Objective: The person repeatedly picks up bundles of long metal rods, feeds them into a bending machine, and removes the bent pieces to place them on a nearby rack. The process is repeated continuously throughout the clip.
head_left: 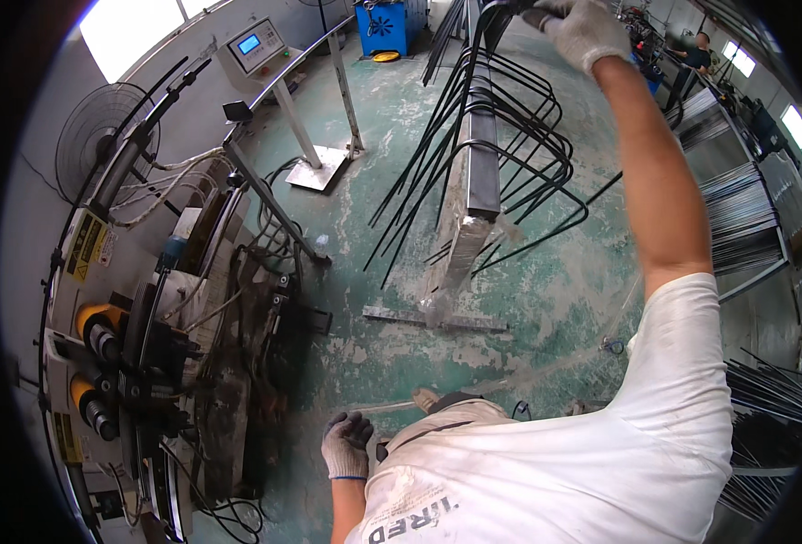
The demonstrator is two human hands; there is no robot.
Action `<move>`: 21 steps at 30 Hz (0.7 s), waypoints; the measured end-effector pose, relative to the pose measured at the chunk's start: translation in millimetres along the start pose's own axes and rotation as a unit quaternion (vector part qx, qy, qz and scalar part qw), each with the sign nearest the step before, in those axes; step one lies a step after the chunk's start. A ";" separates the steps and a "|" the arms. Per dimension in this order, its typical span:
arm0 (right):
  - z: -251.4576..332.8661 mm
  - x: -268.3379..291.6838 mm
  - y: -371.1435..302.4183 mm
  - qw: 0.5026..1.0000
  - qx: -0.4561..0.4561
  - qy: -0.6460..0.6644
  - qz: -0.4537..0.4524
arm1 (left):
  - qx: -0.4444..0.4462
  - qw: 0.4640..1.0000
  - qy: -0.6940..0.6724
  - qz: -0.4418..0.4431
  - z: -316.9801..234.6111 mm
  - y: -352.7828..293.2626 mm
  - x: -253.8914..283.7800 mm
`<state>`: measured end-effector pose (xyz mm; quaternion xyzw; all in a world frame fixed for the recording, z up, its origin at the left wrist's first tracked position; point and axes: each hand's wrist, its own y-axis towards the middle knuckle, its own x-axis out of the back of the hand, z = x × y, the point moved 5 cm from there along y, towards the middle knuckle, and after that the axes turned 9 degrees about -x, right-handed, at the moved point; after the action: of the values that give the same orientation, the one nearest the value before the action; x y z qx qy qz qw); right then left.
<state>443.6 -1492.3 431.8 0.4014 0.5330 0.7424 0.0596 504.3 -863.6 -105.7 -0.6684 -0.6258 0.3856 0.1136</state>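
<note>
My right hand (pixel 587 34), in a pale knit glove with dark fingertips, reaches far forward to the top edge of the view. Its fingers are closed on a bent black rod among those at the far end of the stand; the fingertips are partly cut off. Several bent black rods (pixel 532 136) hang over the long dark beam (pixel 484 172) of the stand, with their legs slanting down on both sides. Near my waist my left hand (pixel 346 446), gloved alike, is held low with loosely bent fingers apart and nothing visible in it.
Along the left stands a machine with orange-ringed rollers (pixel 102 340), cables and hoses. Behind it are a fan (pixel 106 136) and a control panel (pixel 256 45) on a post. A blue machine (pixel 383 27) stands far ahead. Racks of thin rods (pixel 736 218) line the right; another person (pixel 695 56) is beyond.
</note>
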 end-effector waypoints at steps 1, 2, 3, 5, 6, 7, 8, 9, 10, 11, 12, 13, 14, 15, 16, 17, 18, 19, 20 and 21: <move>14.7 20.8 6.9 0.999 -0.036 -0.007 0.015 | -0.003 1.000 -0.004 0.004 -2.5 -1.2 1.2; 26.5 40.1 15.7 0.997 -0.071 -0.012 0.029 | -0.008 1.000 -0.005 0.003 -5.1 -2.8 3.5; 26.1 69.5 20.3 0.993 -0.109 -0.036 0.033 | -0.003 1.000 -0.002 0.021 -5.3 1.0 -2.4; -57.7 62.5 57.1 0.983 -0.046 -0.170 -0.040 | -0.002 0.999 0.000 0.044 -9.8 3.4 -6.3; -23.8 88.2 50.8 0.988 -0.030 -0.134 -0.067 | -0.006 0.999 -0.003 0.047 -14.9 0.9 -1.7; -8.2 109.1 45.9 0.989 -0.029 -0.119 -0.080 | -0.006 0.998 -0.003 0.055 -19.4 -0.8 1.2; 8.1 129.4 40.7 0.989 -0.027 -0.109 -0.093 | -0.011 0.998 0.000 0.060 -24.1 -3.7 3.5; 21.2 147.3 37.3 0.989 -0.023 -0.102 -0.102 | -0.015 0.998 0.004 0.065 -29.5 -8.0 5.9; 33.2 165.0 32.0 0.989 -0.022 -0.097 -0.110 | -0.020 0.997 0.008 0.071 -36.0 -12.6 14.0; 44.9 183.2 26.5 0.989 -0.021 -0.093 -0.117 | -0.017 0.997 0.008 0.074 -38.4 -12.7 26.2; 53.5 199.7 20.1 0.988 -0.022 -0.090 -0.124 | -0.014 0.997 0.008 0.077 -38.8 -10.0 38.9; 69.8 215.4 14.3 0.988 -0.016 -0.086 -0.131 | -0.011 0.997 0.007 0.078 -41.5 -10.4 50.1; 81.8 232.2 6.9 0.987 -0.013 -0.084 -0.136 | -0.014 0.997 0.005 0.078 -45.6 -12.0 62.7; 95.3 248.3 -0.4 0.986 -0.013 -0.080 -0.143 | -0.017 0.997 0.003 0.078 -49.5 -13.8 74.9; 105.7 260.4 -11.5 0.986 -0.013 -0.078 -0.143 | -0.016 0.997 0.003 0.075 -51.1 -18.7 89.5; 114.4 272.1 -20.5 0.986 -0.015 -0.073 -0.146 | -0.018 0.996 0.002 0.086 -53.3 -21.4 100.0; 128.2 283.8 -27.0 0.986 -0.010 -0.073 -0.148 | -0.020 0.995 0.001 0.098 -55.9 -21.1 107.4; 140.5 293.4 -35.0 0.987 -0.008 -0.067 -0.149 | -0.022 0.994 0.000 0.107 -59.7 -21.4 116.1; 150.1 302.2 -43.3 0.987 -0.009 -0.064 -0.149 | -0.015 0.991 0.001 0.132 -65.4 -23.6 117.0; 159.9 311.0 -51.9 0.987 -0.009 -0.059 -0.150 | -0.015 0.987 -0.019 0.159 -73.7 -25.8 117.8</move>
<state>322.9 -1190.7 571.4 0.3593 0.5758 0.7053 0.2048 523.9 -725.4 -83.4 -0.7536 -0.5195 0.4018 0.0295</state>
